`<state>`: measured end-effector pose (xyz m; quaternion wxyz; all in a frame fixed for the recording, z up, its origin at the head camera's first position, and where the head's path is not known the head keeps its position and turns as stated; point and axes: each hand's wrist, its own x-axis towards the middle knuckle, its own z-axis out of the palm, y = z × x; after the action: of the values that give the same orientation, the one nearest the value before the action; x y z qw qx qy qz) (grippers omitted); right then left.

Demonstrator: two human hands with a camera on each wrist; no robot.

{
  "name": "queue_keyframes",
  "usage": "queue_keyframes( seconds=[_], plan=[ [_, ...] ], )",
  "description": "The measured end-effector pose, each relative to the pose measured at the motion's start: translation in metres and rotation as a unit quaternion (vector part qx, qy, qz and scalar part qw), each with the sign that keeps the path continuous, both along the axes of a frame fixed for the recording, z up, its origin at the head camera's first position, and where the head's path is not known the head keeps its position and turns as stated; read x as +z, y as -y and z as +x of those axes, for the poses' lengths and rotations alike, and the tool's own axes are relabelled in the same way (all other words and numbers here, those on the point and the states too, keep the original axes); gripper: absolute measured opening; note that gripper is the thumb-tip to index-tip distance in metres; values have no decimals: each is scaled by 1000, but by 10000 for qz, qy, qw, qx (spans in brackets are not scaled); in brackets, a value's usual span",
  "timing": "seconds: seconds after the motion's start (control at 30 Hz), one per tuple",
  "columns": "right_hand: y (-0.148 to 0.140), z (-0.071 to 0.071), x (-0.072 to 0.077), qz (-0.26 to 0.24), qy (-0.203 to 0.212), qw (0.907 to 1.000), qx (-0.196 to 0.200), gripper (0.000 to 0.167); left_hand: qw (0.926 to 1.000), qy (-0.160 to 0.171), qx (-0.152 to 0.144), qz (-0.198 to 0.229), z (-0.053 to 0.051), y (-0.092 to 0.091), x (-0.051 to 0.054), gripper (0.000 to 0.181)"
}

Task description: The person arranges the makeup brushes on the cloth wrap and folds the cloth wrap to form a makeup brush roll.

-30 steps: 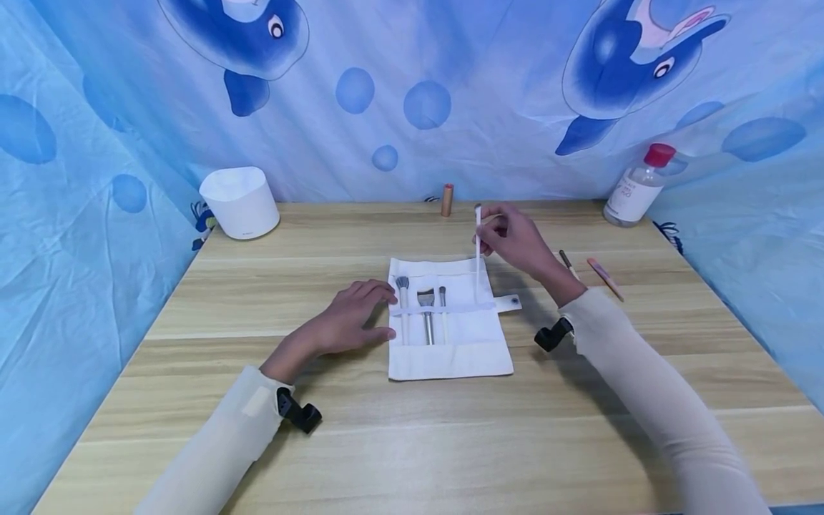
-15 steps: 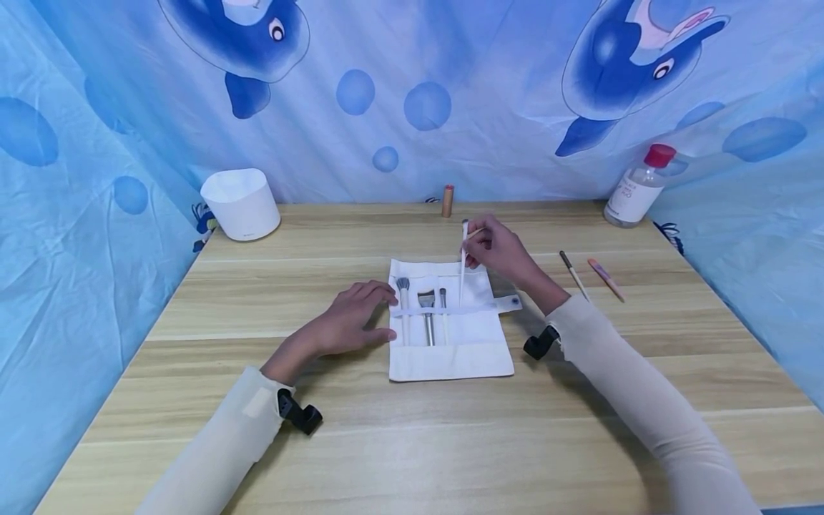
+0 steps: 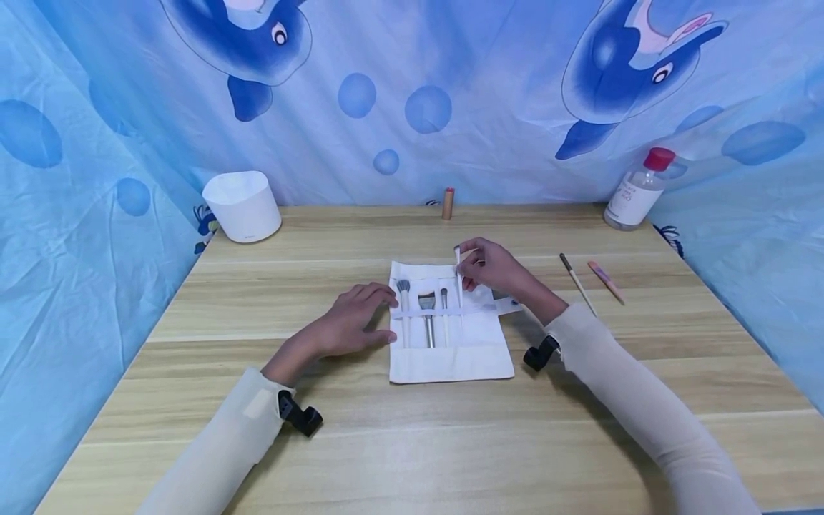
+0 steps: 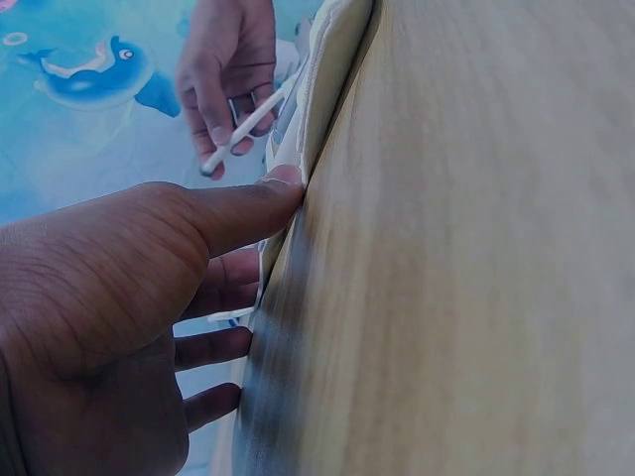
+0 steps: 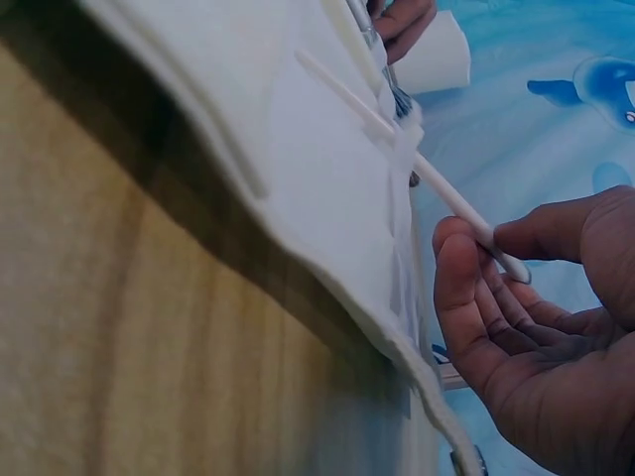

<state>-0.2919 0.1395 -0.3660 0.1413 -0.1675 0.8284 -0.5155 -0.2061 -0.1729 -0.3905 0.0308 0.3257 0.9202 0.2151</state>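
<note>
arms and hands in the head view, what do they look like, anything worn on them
The left hand and right hand are bare, without gloves. Plain, long cream sleeves reach the wrists, and a small black device sits at each cuff.

Roll (image 3: 473, 363): dull cloth
Held brush (image 5: 454, 198): smooth
Silver brush (image 3: 429, 325): shiny metal
Table (image 3: 399, 450): smooth wood
Curtain (image 3: 508, 168): crinkly cloth
</note>
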Motion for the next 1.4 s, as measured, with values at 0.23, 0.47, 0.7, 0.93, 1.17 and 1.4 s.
queue_keyframes(
  seconds=[0.23, 0.47, 0.7, 0.93, 1.17, 1.4],
  plan=[
    [-3, 3, -3, 102, 95, 9994, 323, 37, 10000, 4, 2, 24, 0, 0, -1, 56],
    [-10, 8, -6, 206, 180, 9959, 858, 35, 10000, 78, 30, -34, 0, 0, 0, 57],
    [-16, 11, -10, 413, 285, 9919, 1166, 31, 10000, 33, 3, -4, 0, 0, -1, 57],
    [-18, 12, -7, 1070, -104, 9847, 1368, 29, 10000, 18, -15, 11, 0, 0, 0, 56],
    [-22, 14, -4, 1242, -359, 9817, 1400, 25, 10000, 64, 3, -29, -1, -1, -1, 57],
    [-35, 14, 1, 1662, -1260, 9743, 846, 25, 10000, 27, 1, -34, -1, 0, -1, 58]
  ],
)
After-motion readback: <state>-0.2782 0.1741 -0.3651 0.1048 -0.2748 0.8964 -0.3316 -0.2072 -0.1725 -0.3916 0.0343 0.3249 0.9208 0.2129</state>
